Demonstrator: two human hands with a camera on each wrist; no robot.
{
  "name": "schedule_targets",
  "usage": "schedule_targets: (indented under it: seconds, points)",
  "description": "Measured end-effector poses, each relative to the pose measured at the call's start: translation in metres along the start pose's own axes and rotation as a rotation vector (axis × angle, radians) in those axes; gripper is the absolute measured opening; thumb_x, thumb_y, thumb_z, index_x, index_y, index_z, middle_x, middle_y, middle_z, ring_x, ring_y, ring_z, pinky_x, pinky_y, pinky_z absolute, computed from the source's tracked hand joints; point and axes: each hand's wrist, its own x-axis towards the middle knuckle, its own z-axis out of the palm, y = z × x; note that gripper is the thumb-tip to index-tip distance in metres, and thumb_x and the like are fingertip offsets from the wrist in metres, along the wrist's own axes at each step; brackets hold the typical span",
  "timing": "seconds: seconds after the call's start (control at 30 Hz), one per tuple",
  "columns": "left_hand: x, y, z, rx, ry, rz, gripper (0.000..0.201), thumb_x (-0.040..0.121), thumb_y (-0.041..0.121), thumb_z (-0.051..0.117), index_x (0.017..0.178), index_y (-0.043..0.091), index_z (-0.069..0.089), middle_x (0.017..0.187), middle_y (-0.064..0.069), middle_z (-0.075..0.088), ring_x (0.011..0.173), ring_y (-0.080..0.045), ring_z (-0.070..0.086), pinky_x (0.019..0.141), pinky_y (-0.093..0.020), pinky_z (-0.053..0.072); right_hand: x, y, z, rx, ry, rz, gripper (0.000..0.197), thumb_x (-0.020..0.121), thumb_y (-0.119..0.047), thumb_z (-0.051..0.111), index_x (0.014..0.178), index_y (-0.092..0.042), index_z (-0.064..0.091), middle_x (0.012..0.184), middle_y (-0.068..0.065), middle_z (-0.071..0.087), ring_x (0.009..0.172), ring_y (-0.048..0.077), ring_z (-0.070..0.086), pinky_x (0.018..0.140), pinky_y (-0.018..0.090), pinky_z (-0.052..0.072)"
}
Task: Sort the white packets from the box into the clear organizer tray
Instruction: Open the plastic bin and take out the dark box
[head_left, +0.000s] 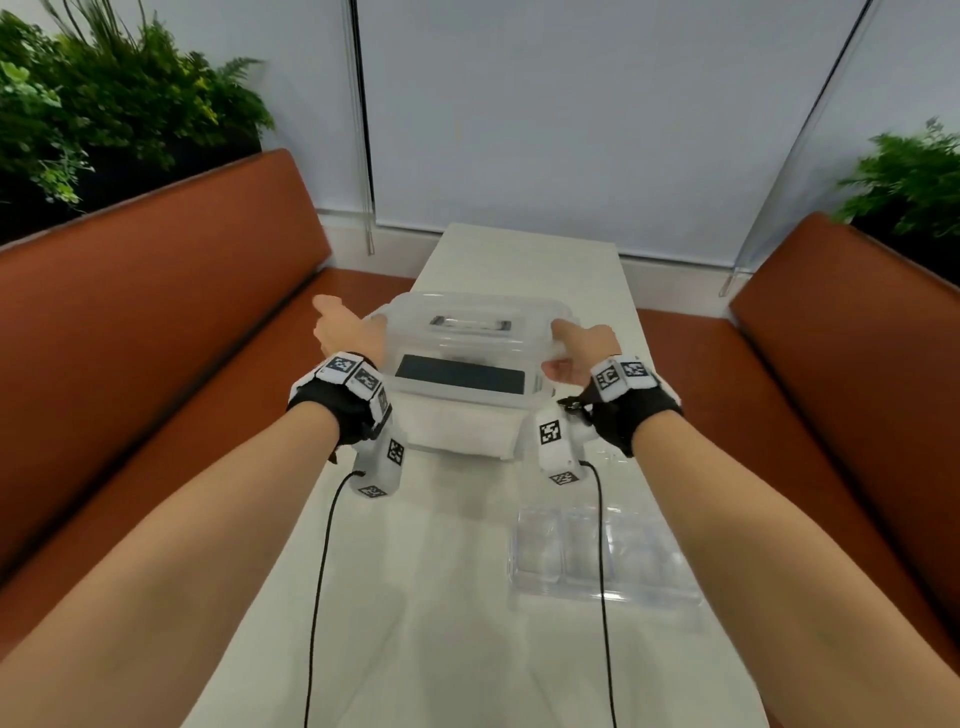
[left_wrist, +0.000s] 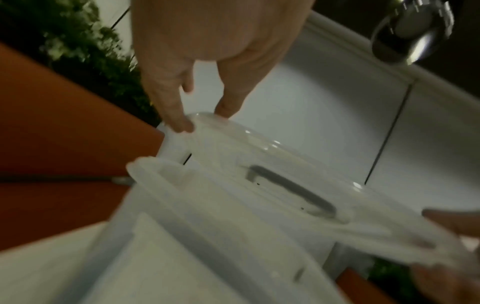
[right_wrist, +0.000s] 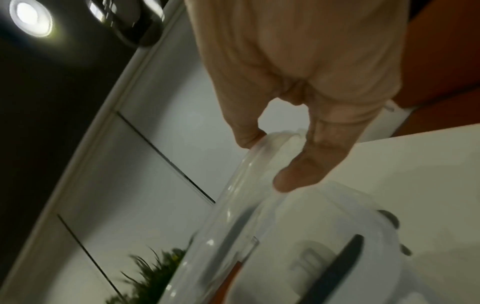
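- Head view: a clear box (head_left: 467, 384) stands on the white table (head_left: 457, 597), well out from the person and between the two forearms.
- Its clear lid (head_left: 470, 325), with a dark handle on top, is raised off the box and tilted.
- The left hand (head_left: 345, 330) grasps the lid's left end; the right hand (head_left: 582, 348) grasps its right end.
- A dark label shows on the box's near side, and a white mass, seemingly the packets (head_left: 462, 428), shows low in the box through its near wall.
- The clear tray (head_left: 597, 551) lies on the table nearer the person, to the right, under the right forearm and apart from the box.
- Orange benches (head_left: 130, 338) flank the table; plants (head_left: 104, 98) stand behind them.
- Left wrist view: the left hand (left_wrist: 207, 61) pinches the lid (left_wrist: 285, 185) at its edge, thumb on one face, a fingertip on the other. The box rim (left_wrist: 161, 176) sits just below, blurred. The other hand's fingers show at the lid's far end.
- Right wrist view: the right hand (right_wrist: 298, 82) grips the lid (right_wrist: 259, 205) rim, with the thumb on one side and a finger pressed across the other. The picture is blurred, so the box interior cannot be made out.
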Motion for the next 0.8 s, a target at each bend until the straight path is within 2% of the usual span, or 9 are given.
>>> schedule_targets:
  seconds: [0.07,0.13,0.2,0.3,0.4,0.53,0.6,0.7,0.8]
  points:
    - [-0.007,0.004,0.001,-0.247,0.014,-0.087,0.071,0.078,0.024,0.074,0.137,0.007,0.037,0.128,-0.016,0.055,0.109,-0.029,0.058,0.084,-0.033,0.045,-0.007,-0.011,-0.014,0.284,-0.023,-0.020,0.028,0.086,-0.004,0.055,0.111,0.008,0.049,0.092,0.024,0.060,0.071,0.035,0.068,0.062,0.036,0.056]
    - [-0.018,0.010,0.004,-0.450,-0.036,-0.205,0.072,0.076,0.030,0.075,0.134,0.002,0.043,0.122,-0.014,0.061,0.093,-0.022,0.063,0.077,-0.030,0.049,-0.015,-0.022,-0.027,0.343,-0.060,-0.115,0.028,0.086,0.000,0.051,0.113,0.007,0.046,0.093,0.026,0.059,0.073,0.037,0.071,0.060,0.037,0.057]
    - [-0.033,0.019,0.017,-0.702,-0.196,-0.266,0.060,0.081,0.020,0.072,0.129,-0.005,0.047,0.116,-0.019,0.065,0.077,-0.017,0.064,0.062,-0.023,0.054,-0.021,-0.027,-0.041,0.370,-0.146,-0.207,0.037,0.087,0.000,0.052,0.122,0.006,0.041,0.095,0.026,0.060,0.079,0.039,0.071,0.062,0.038,0.057]
    - [-0.057,0.041,0.035,-0.966,-0.422,-0.261,0.062,0.088,-0.001,0.061,0.139,-0.001,0.026,0.117,-0.026,0.063,0.079,-0.024,0.067,0.066,-0.030,0.059,-0.022,-0.032,-0.068,0.303,-0.200,-0.251,0.050,0.089,-0.004,0.059,0.132,0.003,0.034,0.086,0.018,0.066,0.085,0.039,0.071,0.066,0.041,0.058]
    - [-0.068,0.057,0.048,-1.000,-0.481,-0.197,0.067,0.089,-0.005,0.058,0.143,0.007,0.018,0.118,-0.023,0.060,0.081,-0.024,0.070,0.070,-0.035,0.060,-0.014,-0.037,-0.102,0.086,-0.046,-0.246,0.061,0.090,-0.027,0.064,0.139,-0.004,0.034,0.101,0.012,0.064,0.088,0.031,0.070,0.073,0.041,0.059]
    - [-0.072,0.066,0.064,-0.914,-0.576,-0.104,0.065,0.089,-0.001,0.061,0.143,0.012,0.029,0.104,-0.010,0.064,0.079,-0.024,0.072,0.064,-0.033,0.058,-0.004,-0.038,-0.151,-0.220,0.227,-0.348,0.068,0.089,-0.042,0.060,0.144,-0.019,0.027,0.110,-0.002,0.056,0.101,0.020,0.062,0.087,0.039,0.052]
    - [-0.074,0.072,0.076,-0.866,-0.638,-0.081,0.056,0.089,0.002,0.062,0.139,0.010,0.038,0.102,-0.010,0.064,0.077,-0.025,0.071,0.063,-0.033,0.058,-0.002,-0.036,-0.168,-0.357,0.158,-0.331,0.064,0.090,-0.041,0.059,0.144,-0.020,0.032,0.116,-0.003,0.051,0.107,0.018,0.055,0.088,0.037,0.048]
    - [-0.076,0.082,0.099,-0.795,-0.611,-0.069,0.045,0.088,0.003,0.062,0.131,0.010,0.047,0.107,-0.013,0.062,0.080,-0.027,0.068,0.062,-0.032,0.057,0.002,-0.029,-0.183,-0.343,-0.129,-0.136,0.046,0.093,-0.021,0.058,0.137,-0.016,0.045,0.118,0.004,0.059,0.104,0.023,0.059,0.074,0.035,0.051]
    - [-0.071,0.087,0.117,-0.718,-0.640,-0.050,0.042,0.092,0.015,0.064,0.130,0.005,0.049,0.108,-0.012,0.063,0.090,-0.025,0.066,0.065,-0.033,0.058,0.014,-0.025,-0.201,-0.107,-0.086,-0.098,0.034,0.093,-0.001,0.053,0.126,0.007,0.052,0.103,0.016,0.061,0.083,0.025,0.061,0.066,0.034,0.053]
